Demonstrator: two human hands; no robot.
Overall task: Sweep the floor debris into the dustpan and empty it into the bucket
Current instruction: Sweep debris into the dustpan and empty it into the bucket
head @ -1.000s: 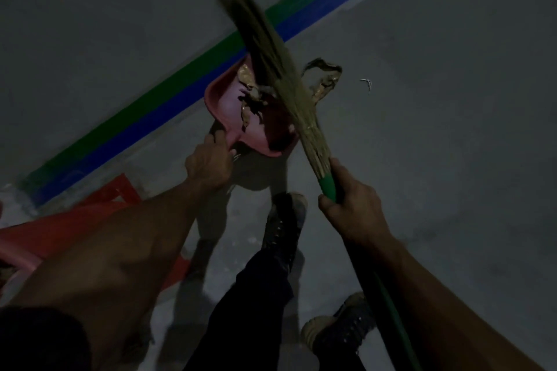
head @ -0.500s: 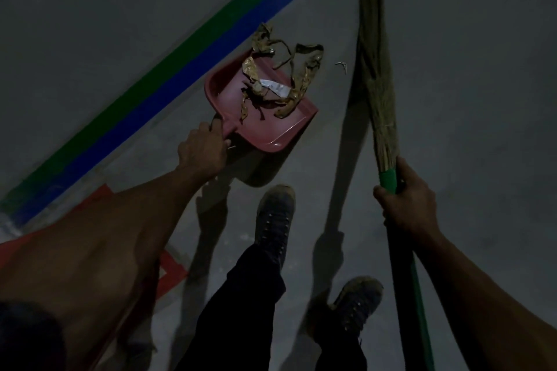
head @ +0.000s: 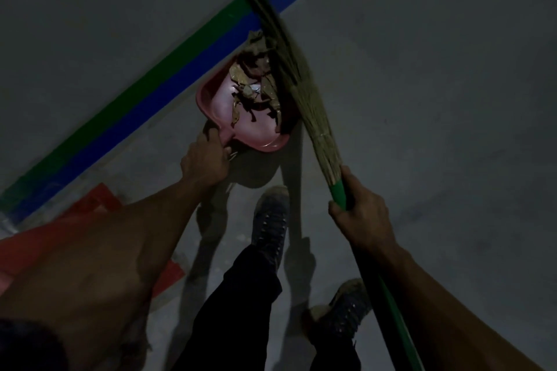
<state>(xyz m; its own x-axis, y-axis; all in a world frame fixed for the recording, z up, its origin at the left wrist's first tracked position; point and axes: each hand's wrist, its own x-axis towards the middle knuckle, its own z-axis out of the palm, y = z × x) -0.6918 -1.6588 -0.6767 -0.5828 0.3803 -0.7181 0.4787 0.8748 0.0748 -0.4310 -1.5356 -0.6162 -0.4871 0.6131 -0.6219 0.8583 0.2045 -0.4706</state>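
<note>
Broom (head: 304, 93) over dustpan (head: 259, 132), debris (head: 253, 90) inside

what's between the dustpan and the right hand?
In the head view, the broom's straw head spans that stretch: it runs from the right hand on the green handle up along the pink dustpan, over its debris.

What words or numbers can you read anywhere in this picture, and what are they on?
None: no words or numbers can be read here.
The pink dustpan shows no label.
The small pale scrap among the debris is too blurred to tell if it has print.
The green broom handle and the green and blue floor stripes are plain colour.
The red floor marking shows no letters.
</note>
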